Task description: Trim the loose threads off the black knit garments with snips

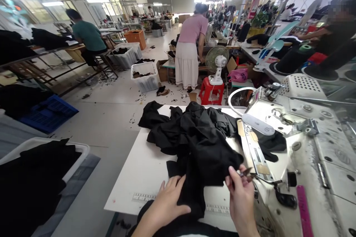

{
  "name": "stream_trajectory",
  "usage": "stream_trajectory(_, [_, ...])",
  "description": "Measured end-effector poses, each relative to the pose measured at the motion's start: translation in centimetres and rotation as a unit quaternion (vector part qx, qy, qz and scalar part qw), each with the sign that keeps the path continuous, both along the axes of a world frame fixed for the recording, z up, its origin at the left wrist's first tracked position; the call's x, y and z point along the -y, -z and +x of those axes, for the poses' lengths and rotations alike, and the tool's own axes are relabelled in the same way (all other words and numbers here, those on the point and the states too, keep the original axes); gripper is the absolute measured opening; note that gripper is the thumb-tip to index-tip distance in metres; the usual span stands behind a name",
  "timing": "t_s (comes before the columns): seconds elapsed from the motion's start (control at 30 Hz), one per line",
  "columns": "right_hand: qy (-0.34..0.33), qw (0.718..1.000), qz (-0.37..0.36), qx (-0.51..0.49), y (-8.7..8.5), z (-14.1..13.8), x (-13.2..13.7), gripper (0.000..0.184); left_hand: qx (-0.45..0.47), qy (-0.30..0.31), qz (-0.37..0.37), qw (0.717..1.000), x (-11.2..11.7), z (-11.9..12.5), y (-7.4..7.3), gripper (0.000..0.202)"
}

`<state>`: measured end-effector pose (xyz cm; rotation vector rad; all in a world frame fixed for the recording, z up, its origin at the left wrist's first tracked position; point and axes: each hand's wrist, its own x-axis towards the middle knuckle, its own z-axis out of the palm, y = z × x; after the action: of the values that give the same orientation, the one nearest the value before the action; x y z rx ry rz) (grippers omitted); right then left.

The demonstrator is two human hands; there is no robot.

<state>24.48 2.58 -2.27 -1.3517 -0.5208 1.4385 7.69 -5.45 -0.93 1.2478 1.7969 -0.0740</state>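
The person's left hand (164, 202) is lying nearly flat at the near edge of the white counter (139, 181), its fingers together and pressing down on a hanging length of black cloth (191, 196), pinning it rather than gripping it. The right hand (240, 192) is closing narrowly on a pair of small thread snips (246, 172), pinching them between thumb and fingers right beside a corner of the cloth. The blades are tiny and slightly blurred, so it is hard to be sure whether they are taking up a thread. With the left hand steadying the fabric, the right hand is working at a firm, settled edge instead of a loose one.

The rest of the cloth is bunching in a heap across the middle of the counter, and its near length is running down past the printed ruler strip (143, 197) along the counter's edge. Room is tight on the right, where the steel guide plate (254, 153) of the sewing machine (275, 118) is sitting just beyond the snips and a further piece of black fabric (271, 142) is lying against the machine. A magenta ruler (304, 211) is lying farther right on the machine table. The open room is on the left, where bare white counter is stretching beside the heap.
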Motion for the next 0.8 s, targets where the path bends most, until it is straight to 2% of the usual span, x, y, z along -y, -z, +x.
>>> stream_trajectory(0.07, [0.031,0.997,0.066,0.035,-1.8,0.4,0.3,0.030,-0.026,-0.021,0.024,0.999,0.0,0.5,1.8,0.076])
stream_trajectory(0.13, [0.044,0.981,0.145,0.121,-2.8,0.7,0.6,0.025,-0.032,-0.040,0.043,0.998,0.2,0.7,3.2,0.063])
stream_trajectory(0.2, [0.072,0.949,0.230,0.204,-3.2,1.0,0.7,0.022,0.014,-0.066,0.078,0.995,0.5,0.3,3.6,0.057])
stream_trajectory(0.27, [0.061,0.927,0.265,0.259,-2.7,1.4,0.5,0.020,0.094,-0.096,0.103,0.986,0.9,-0.8,3.0,0.060])
stream_trajectory(0.33, [-0.034,0.924,0.226,0.308,-1.8,1.8,0.3,0.032,0.152,-0.128,0.094,0.976,1.3,-2.3,2.0,0.063])
stream_trajectory(0.43, [-0.193,0.898,0.157,0.362,0.3,1.9,0.7,0.048,0.137,-0.199,0.070,0.968,2.0,-4.2,1.3,0.057])
stream_trajectory(0.5, [-0.254,0.889,0.167,0.342,1.8,1.4,1.5,0.048,0.113,-0.240,0.071,0.962,2.5,-4.8,1.5,0.055])
stream_trajectory(0.6, [-0.364,0.876,0.182,0.260,4.5,0.4,2.4,0.038,0.099,-0.275,0.076,0.953,2.8,-4.9,1.9,0.055])
stream_trajectory(0.7, [-0.452,0.830,0.162,0.283,7.4,0.0,2.6,0.027,0.061,-0.250,0.121,0.959,2.1,-5.2,2.0,0.046])
stream_trajectory(0.8, [-0.553,0.751,0.133,0.336,9.3,0.6,2.7,0.011,-0.029,-0.200,0.186,0.962,0.8,-5.8,2.0,0.039])
